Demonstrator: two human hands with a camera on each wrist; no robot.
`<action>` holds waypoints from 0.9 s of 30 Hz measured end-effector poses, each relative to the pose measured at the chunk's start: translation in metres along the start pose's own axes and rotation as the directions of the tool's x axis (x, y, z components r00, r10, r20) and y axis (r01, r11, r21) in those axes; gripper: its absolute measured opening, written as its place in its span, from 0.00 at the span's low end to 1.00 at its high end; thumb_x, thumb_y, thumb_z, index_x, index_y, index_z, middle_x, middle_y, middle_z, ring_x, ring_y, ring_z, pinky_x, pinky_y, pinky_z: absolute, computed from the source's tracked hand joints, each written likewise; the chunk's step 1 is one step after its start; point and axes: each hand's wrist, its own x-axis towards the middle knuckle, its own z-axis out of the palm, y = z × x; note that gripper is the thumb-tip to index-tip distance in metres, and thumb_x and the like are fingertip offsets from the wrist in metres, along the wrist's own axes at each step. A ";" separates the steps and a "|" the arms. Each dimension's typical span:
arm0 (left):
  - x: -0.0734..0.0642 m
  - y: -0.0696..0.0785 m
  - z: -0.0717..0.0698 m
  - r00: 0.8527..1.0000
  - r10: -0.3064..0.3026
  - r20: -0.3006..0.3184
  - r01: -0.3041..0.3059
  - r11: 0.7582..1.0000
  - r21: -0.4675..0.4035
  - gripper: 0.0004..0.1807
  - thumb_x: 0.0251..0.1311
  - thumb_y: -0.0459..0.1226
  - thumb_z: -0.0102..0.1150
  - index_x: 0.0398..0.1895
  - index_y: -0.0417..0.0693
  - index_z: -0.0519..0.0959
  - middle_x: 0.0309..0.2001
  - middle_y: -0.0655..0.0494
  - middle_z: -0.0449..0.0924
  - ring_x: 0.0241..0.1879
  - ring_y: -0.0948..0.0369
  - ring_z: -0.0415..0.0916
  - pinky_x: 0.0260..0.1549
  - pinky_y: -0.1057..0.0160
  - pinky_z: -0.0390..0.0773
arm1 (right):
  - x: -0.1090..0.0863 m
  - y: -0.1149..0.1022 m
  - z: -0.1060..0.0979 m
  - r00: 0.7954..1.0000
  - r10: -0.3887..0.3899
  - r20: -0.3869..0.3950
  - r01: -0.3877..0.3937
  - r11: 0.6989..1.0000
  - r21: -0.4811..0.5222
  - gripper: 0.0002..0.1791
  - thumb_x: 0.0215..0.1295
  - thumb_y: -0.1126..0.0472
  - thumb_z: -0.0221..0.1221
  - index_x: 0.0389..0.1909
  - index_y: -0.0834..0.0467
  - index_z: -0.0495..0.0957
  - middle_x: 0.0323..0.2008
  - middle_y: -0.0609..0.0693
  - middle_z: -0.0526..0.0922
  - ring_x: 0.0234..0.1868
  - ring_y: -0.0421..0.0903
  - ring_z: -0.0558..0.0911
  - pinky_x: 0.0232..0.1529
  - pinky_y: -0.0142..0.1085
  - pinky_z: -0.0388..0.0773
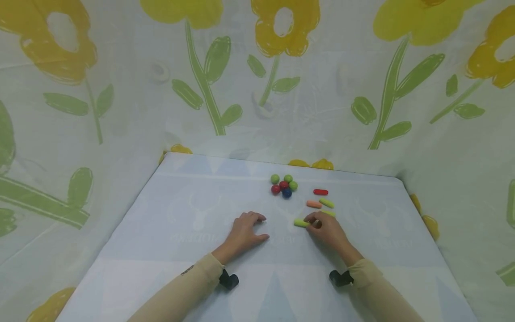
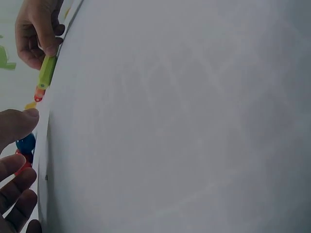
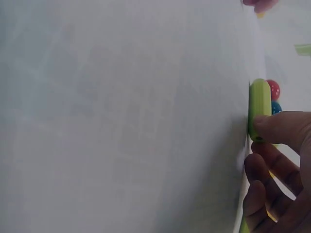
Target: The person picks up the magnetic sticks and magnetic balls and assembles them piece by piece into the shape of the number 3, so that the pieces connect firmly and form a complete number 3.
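Note:
My right hand (image 1: pixel 327 230) pinches one end of a yellow-green rod-shaped bead (image 1: pixel 300 222) between thumb and fingertips, low over the table. In the right wrist view the thumb lies across the bead's (image 3: pixel 260 99) near end. Two more yellow-green rods, one clear (image 1: pixel 327 203) and one partly behind the right hand (image 1: pixel 329 213), lie beyond it, beside an orange rod (image 1: pixel 314 204) and a red rod (image 1: pixel 320 192). To the left, my left hand (image 1: pixel 245 230) holds nothing, its thumb and fingers spread apart close to the tabletop.
Round beads sit clustered past the hands: green ones (image 1: pixel 275 179), red ones (image 1: pixel 275 189) and a dark blue one (image 1: pixel 287 193). The white-blue cloth-covered table (image 1: pixel 161 250) meets flower-printed curtains (image 1: pixel 132 98) at its back and sides.

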 end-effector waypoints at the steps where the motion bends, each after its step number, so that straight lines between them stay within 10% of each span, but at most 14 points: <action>1: 0.000 0.000 0.000 1.000 -0.002 0.001 0.002 1.000 -0.002 0.27 0.55 0.49 0.75 0.56 0.50 0.80 0.52 0.55 0.80 0.50 0.56 0.72 0.51 0.50 0.69 | -0.001 -0.001 0.000 1.000 -0.006 0.002 0.006 1.000 0.001 0.10 0.62 0.64 0.69 0.44 0.53 0.85 0.39 0.47 0.84 0.37 0.45 0.78 0.42 0.40 0.77; 27: -0.002 0.016 0.005 1.000 -0.001 0.014 0.001 1.000 -0.009 0.25 0.56 0.47 0.75 0.55 0.50 0.81 0.49 0.57 0.80 0.50 0.56 0.73 0.50 0.50 0.68 | -0.013 -0.020 0.015 0.995 -0.098 0.011 0.098 0.995 0.002 0.11 0.59 0.64 0.72 0.41 0.51 0.84 0.37 0.41 0.83 0.34 0.39 0.77 0.41 0.37 0.77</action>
